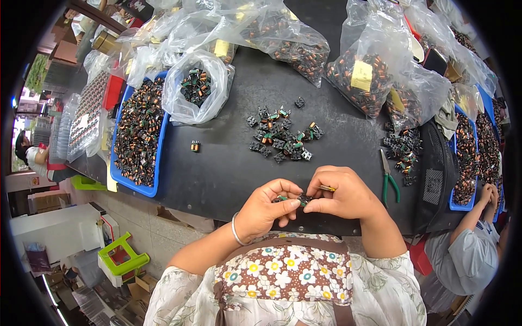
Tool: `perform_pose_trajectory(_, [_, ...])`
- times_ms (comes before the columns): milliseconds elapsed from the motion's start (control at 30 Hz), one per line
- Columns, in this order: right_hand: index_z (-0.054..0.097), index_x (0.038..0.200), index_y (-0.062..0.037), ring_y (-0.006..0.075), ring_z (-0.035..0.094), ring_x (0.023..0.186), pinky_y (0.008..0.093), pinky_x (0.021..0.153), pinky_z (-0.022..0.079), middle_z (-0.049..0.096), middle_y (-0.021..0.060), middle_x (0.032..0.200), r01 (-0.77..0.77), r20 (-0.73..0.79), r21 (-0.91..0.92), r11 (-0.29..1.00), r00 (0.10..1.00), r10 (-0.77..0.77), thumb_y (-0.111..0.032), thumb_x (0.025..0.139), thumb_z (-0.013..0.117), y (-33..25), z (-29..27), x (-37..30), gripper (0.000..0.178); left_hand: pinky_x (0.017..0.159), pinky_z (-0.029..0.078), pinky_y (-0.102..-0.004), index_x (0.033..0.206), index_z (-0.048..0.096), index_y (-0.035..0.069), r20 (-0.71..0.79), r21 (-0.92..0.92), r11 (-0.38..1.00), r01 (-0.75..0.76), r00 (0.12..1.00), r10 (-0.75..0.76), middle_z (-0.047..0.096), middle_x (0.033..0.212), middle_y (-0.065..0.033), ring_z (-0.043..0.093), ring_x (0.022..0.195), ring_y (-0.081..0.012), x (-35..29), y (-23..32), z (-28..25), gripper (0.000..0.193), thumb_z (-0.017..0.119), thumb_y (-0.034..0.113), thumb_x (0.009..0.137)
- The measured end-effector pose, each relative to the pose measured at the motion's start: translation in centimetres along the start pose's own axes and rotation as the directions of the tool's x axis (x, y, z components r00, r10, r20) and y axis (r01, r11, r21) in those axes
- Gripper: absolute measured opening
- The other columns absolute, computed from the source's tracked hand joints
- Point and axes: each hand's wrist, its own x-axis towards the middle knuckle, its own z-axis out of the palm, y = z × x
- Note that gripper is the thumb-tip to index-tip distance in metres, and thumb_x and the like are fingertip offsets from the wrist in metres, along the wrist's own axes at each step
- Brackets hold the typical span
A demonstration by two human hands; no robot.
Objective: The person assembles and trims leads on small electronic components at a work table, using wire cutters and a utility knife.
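Note:
My left hand (267, 207) is closed around several small wire-wound coil components, black with green tape, in front of my waist at the table's near edge. My right hand (348, 191) meets it there, thumb and fingertips pinching one black coil component (305, 199). A thin yellow-and-dark piece (327, 188) pokes out between the right fingers; its kind is unclear. Just beyond both hands lies a loose pile of coil components (284, 136) with black bases. One copper-wound coil (195, 145) stands apart to the left.
A blue tray (159, 173) of coils and an opened plastic bag (169, 103) stand left. Filled clear bags (356, 100) line the back. Green-handled pliers (390, 187), another coil pile (403, 149) and a black mesh case (435, 179) are right. Another person's hands (489, 196) work far right.

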Motion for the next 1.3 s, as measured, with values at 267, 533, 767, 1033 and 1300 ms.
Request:
perform_pose_trajectory(267, [0.06,0.078,-0.0019,0.0158,0.058,0.06,0.0262,0.053,0.046,0.057,0.0063,0.073,-0.02,-0.036,-0.017,1.0,0.999,0.019,-0.02,0.066,0.077,-0.2,0.1,0.0,0.027,0.049,0.043,-0.0185,0.104,0.052,0.002,-0.014,-0.024,0.999,-0.035,0.999,0.035,0.056,0.086,-0.0041,0.054,0.068,-0.0087,0.0,0.1,0.2,0.02,0.058,0.005,0.085])
perform_pose_trajectory(533, [0.059,0.076,-0.0019,0.0077,0.05,0.051,0.0206,0.046,0.04,0.055,0.0037,0.07,0.079,-0.108,-0.02,0.997,0.991,-0.081,-0.016,0.063,0.08,0.7,0.8,-0.1,0.028,0.05,0.045,-0.0205,0.102,0.049,0.003,0.008,-0.057,0.998,-0.019,1.0,0.02,0.057,0.086,-0.0068,0.059,0.07,-0.0125,0.0,0.0,0.0,0.018,0.056,0.004,0.085])
perform_pose_trajectory(767, [0.059,0.076,-0.0019,0.0087,0.051,0.054,0.0214,0.047,0.041,0.055,0.0034,0.07,0.144,-0.11,-0.026,0.989,0.983,-0.146,-0.014,0.063,0.079,0.8,0.8,0.1,0.026,0.049,0.047,-0.0218,0.102,0.049,0.004,0.043,-0.113,0.994,-0.002,0.999,0.007,0.059,0.086,-0.0079,0.062,0.071,-0.0154,0.0,0.2,-0.2,0.018,0.056,0.009,0.087])
perform_pose_trajectory(1033, [0.06,0.076,-0.0019,0.0089,0.051,0.054,0.0215,0.047,0.04,0.055,0.0038,0.07,0.108,-0.114,0.023,0.994,0.988,-0.105,-0.011,0.063,0.078,0.5,0.8,0.0,0.024,0.048,0.047,-0.0219,0.101,0.049,0.004,0.107,-0.185,0.983,0.016,0.994,0.004,0.058,0.086,-0.0083,0.062,0.07,-0.0158,0.2,0.1,-0.5,0.017,0.056,0.011,0.087])
perform_pose_trajectory(1300, [0.062,0.084,-0.0015,0.0157,0.059,0.065,0.027,0.058,0.047,0.058,0.0076,0.075,0.041,-0.022,0.044,0.998,0.999,-0.04,-0.01,0.069,0.072,0.1,-0.2,0.3,0.021,0.047,0.044,-0.0206,0.097,0.049,0.006,0.074,-0.219,0.976,-0.016,0.997,0.033,0.057,0.092,-0.0108,0.058,0.071,-0.0134,0.3,-0.1,-0.6,0.016,0.059,0.007,0.084])
